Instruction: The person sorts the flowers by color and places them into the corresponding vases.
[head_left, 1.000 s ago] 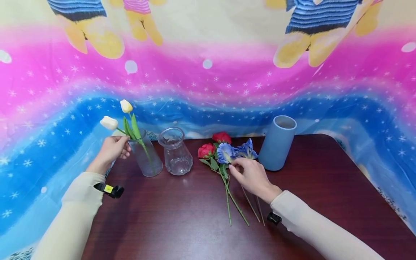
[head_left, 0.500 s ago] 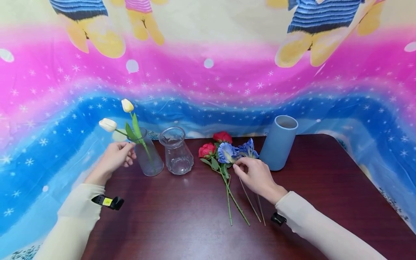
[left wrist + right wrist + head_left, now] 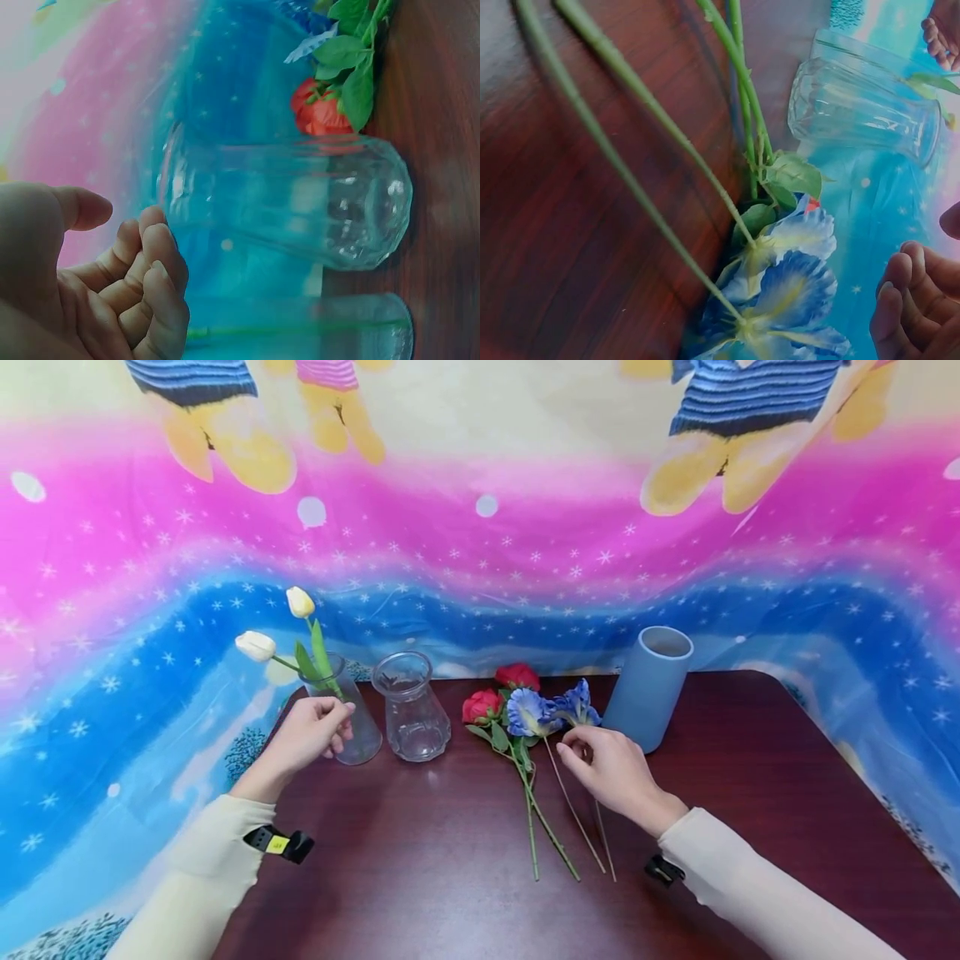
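Left hand (image 3: 311, 731) is now lower and further in, its fingers in front of the tall, straight-sided vase of smoky clear glass (image 3: 366, 732); a second ago it was up by the rim, next to the stems. Left wrist view shows the fingers loosely bent, thumb well apart, nothing between them. Two cream tulips with green leaves (image 3: 300, 602) stand in that vase without support, one upright, the other leaning out to the left over the rim. Reading: the left hand is done with the tulips, at least for the moment. Right hand (image 3: 615, 772) has drifted a little rightward from the front blossom of two ruffled blue irises with thin stems (image 3: 528, 712); it hovers just in front of them, fingers softly curled, thumb apart, holding nothing. Right wrist view shows a gap between fingertips and petals. The irises lie on the dark reddish-brown wooden table (image 3: 450, 893), beside two red roses with green leafy stems (image 3: 482, 706), all stem ends toward the person. Flared clear glass vase (image 3: 417, 720) and matte grey-blue cylindrical vase (image 3: 649, 693) stand either side of the loose flowers; no blooms rise from either. Meaning, as judged: both hands are free, and only the tulips are placed.
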`<action>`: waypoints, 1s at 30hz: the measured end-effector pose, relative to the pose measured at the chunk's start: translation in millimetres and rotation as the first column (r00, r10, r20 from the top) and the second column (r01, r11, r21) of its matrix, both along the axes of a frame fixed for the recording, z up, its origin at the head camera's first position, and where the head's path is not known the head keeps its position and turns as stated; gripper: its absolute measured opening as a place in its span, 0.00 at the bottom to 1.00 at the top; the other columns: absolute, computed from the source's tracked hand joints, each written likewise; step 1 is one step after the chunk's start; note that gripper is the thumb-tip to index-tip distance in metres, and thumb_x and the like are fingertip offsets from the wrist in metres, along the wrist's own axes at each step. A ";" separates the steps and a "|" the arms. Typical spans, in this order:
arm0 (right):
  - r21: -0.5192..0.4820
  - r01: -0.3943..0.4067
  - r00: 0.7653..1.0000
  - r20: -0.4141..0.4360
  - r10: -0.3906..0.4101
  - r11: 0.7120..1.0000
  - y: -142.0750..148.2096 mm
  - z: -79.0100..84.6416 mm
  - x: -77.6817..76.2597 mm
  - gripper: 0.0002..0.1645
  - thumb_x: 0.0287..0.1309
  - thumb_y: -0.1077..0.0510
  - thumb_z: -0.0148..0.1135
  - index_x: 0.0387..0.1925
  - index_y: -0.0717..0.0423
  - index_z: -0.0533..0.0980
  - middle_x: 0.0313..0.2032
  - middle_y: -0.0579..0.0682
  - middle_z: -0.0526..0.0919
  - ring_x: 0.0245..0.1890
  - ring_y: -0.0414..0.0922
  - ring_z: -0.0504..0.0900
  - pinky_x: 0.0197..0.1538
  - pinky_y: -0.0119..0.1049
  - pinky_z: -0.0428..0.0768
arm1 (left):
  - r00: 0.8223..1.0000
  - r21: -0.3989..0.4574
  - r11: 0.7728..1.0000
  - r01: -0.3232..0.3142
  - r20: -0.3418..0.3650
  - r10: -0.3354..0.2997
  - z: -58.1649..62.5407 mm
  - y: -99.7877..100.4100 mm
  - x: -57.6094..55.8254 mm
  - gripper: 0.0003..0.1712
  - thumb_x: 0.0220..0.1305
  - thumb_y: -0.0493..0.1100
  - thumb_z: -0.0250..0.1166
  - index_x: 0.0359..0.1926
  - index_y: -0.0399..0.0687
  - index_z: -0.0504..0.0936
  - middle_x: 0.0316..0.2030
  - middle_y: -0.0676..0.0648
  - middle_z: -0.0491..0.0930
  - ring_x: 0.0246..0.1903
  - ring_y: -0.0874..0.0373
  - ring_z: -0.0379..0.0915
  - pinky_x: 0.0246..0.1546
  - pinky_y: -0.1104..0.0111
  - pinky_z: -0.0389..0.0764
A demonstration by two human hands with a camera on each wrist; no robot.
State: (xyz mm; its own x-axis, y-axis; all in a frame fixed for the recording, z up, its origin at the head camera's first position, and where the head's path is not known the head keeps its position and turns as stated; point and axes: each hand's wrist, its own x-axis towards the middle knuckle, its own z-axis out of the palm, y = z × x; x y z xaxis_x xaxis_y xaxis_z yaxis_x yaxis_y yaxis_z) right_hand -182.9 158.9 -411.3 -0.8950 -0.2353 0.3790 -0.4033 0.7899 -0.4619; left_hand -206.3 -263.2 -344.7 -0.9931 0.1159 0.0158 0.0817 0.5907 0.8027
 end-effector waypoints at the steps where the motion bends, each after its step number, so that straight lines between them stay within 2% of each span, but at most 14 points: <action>1: 0.005 0.003 1.000 0.003 -0.003 1.000 1.8 -0.9 0.2 0.08 0.66 0.49 0.64 0.37 0.47 0.84 0.24 0.38 0.79 0.23 0.35 0.73 0.28 0.33 0.71 | 1.000 -0.001 1.000 0.001 0.000 -0.001 -1.2 2.8 -0.8 0.23 0.79 0.47 0.52 0.30 0.35 0.77 0.24 0.47 0.80 0.19 0.60 0.75 0.21 0.66 0.79; 9: 0.024 0.016 1.000 0.014 -0.016 1.000 15.4 -7.1 2.9 0.08 0.66 0.50 0.64 0.37 0.47 0.84 0.25 0.38 0.80 0.23 0.34 0.72 0.26 0.33 0.70 | 0.999 0.014 1.000 0.014 0.034 -0.014 -8.9 20.7 -9.1 0.23 0.78 0.48 0.53 0.28 0.37 0.76 0.22 0.49 0.78 0.18 0.59 0.74 0.20 0.66 0.77; 14: 0.043 0.020 0.999 0.035 -0.021 0.999 21.0 -9.1 4.8 0.08 0.66 0.49 0.63 0.38 0.46 0.84 0.25 0.37 0.80 0.22 0.34 0.72 0.25 0.32 0.70 | 0.995 0.040 0.999 -0.034 0.090 0.031 -12.5 28.2 -16.9 0.24 0.78 0.51 0.51 0.32 0.36 0.78 0.22 0.50 0.79 0.17 0.61 0.74 0.19 0.69 0.75; 21: 0.057 0.028 0.998 0.049 -0.031 0.998 26.3 -13.0 4.6 0.08 0.67 0.50 0.63 0.37 0.47 0.84 0.24 0.38 0.79 0.23 0.34 0.71 0.24 0.33 0.69 | 0.989 0.107 0.991 -0.078 0.133 0.063 -18.2 36.7 -31.5 0.32 0.79 0.58 0.46 0.35 0.32 0.78 0.20 0.51 0.79 0.16 0.60 0.73 0.19 0.70 0.74; 30: 0.070 0.030 0.997 0.072 -0.035 0.997 31.2 -22.2 7.3 0.08 0.66 0.49 0.64 0.37 0.48 0.84 0.24 0.36 0.79 0.21 0.33 0.71 0.24 0.32 0.69 | 0.982 0.086 0.987 -0.139 0.141 0.126 -16.6 44.1 -47.3 0.34 0.78 0.60 0.47 0.24 0.40 0.77 0.13 0.53 0.71 0.12 0.64 0.62 0.21 0.70 0.70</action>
State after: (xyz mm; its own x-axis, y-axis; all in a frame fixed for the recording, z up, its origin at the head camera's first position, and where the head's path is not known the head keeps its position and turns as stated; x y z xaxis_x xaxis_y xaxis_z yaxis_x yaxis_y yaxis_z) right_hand -175.6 190.1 -433.5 -0.9272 -0.2290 0.2965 -0.3442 0.8331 -0.4330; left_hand -253.6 -219.2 -361.4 -0.9933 -0.0120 -0.1146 -0.1046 0.5093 0.8542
